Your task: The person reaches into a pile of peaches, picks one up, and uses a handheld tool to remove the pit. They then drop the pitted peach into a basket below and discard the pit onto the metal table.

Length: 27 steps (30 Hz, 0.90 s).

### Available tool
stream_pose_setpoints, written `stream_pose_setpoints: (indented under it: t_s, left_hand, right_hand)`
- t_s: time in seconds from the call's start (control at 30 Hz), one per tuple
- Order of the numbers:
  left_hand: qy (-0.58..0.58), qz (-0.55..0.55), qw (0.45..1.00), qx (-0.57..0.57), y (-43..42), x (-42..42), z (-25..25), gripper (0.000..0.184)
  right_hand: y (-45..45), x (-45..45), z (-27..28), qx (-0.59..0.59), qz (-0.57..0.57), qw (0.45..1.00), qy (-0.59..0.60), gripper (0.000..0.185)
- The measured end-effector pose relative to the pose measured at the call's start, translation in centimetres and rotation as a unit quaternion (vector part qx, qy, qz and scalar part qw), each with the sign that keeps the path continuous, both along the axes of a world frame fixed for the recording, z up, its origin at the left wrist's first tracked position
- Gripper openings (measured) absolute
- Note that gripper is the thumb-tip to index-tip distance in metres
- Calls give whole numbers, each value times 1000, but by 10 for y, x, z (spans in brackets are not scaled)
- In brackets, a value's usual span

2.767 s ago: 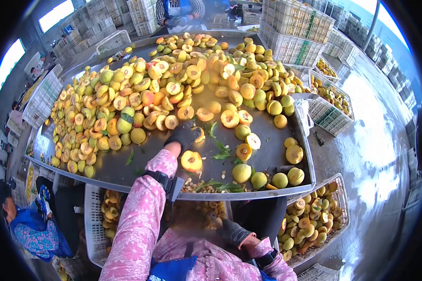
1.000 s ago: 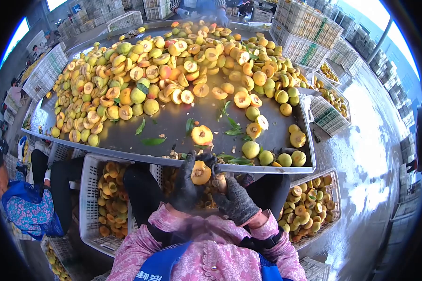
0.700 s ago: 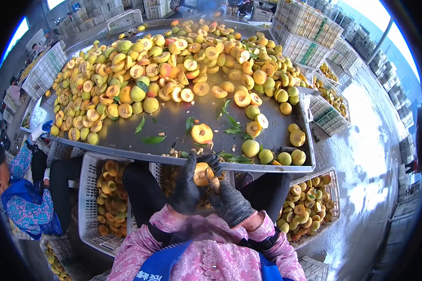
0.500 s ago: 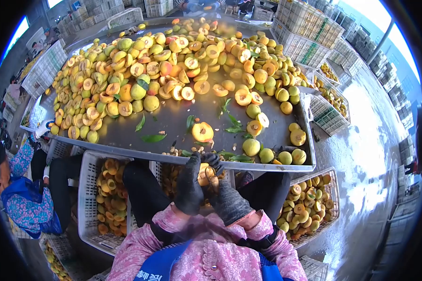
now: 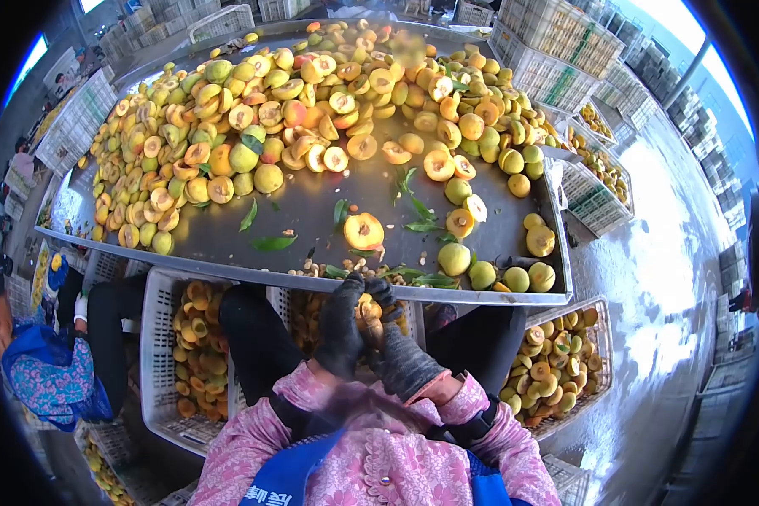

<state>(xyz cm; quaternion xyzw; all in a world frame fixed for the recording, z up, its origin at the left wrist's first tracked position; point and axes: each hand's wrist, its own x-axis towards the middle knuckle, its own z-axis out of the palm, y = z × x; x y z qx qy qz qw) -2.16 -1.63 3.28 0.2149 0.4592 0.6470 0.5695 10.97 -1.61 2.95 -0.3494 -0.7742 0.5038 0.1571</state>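
Observation:
Both my hands, in dark grey gloves, are close together just below the front edge of the metal table [image 5: 312, 202]. Between them is a yellow-orange peach piece [image 5: 368, 309], partly hidden by the fingers. My left hand [image 5: 341, 331] is closed round the piece from the left. From the right, my right hand [image 5: 403, 354] is closed against it; a slim brownish thing shows at its fingers, too covered to name. On the table beyond my hands lies a cut peach half [image 5: 363, 231], with green leaves [image 5: 273, 244] and loose pits near the edge.
A large heap of whole and halved peaches [image 5: 253, 110] covers the table's far side. Crates of peach halves stand at my left [image 5: 162, 363], between my knees and at my right [image 5: 600, 354]. A co-worker [image 5: 51, 371] sits at left. Stacked crates [image 5: 557, 42] rise behind right.
The peach piece has turned between my hands and less of it shows. My right hand has shifted slightly. At left, the co-worker's raised hand has drawn back from the table toward the lap.

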Motion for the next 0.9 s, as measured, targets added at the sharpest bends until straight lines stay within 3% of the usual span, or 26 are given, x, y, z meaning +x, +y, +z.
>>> stream_pose_setpoints:
  t_s: [0.07, 0.17, 0.2, 0.23, 0.27, 0.33, 0.4, 0.43, 0.47, 0.53, 0.6, 0.7, 0.9]
  left_hand:
    - [14, -7, 1000, -16, 2, -1, 5, 36]
    - [-75, -14, 994, -78, 0, -3, 31, 32]
    - [-29, -70, 997, -31, 1, -11, 4, 35]
    - [3, -76, 997, -17, 1, -14, -6, 34]
    - [29, -74, 997, -17, 2, -15, -2, 33]
    - [71, -54, 995, -40, 1, -14, 21, 30]
    - [109, -32, 992, -52, -1, -14, 35, 28]
    - [143, -35, 988, -35, -1, -17, 20, 27]
    - [177, -42, 983, -22, 1, -20, 5, 27]
    - [65, -96, 990, -78, -1, -26, -19, 27]
    - [71, -74, 994, -39, -2, -21, -31, 26]
    - [51, -141, 989, -7, -7, -25, -22, 25]
    - [278, -68, 946, 152, -18, -20, -3, 29]
  right_hand:
    - [-1, 2, -4, -69, -13, 998, -11, 43]
    - [9, 9, 17, 199, 212, 950, -116, 24]
    - [12, 13, 4, 202, 208, 957, 5, 14]
    - [0, 0, 5, -45, -1, 999, -17, 13]
    - [2, 7, -28, 115, 82, 988, 62, 14]
    - [5, -12, 3, 61, 72, 994, -50, 16]
    - [20, 4, -66, 315, 219, 923, 36, 21]
    - [13, -1, -17, -1, 190, 982, 17, 21]
    - [6, -7, 33, -285, 53, 957, 14, 22]
    - [7, -4, 38, -251, 88, 964, 9, 22]
    - [9, -3, 32, -199, 131, 971, 4, 22]
    - [8, -2, 23, -196, 143, 970, 10, 23]
    - [1, 5, 17, -321, 114, 938, 66, 23]
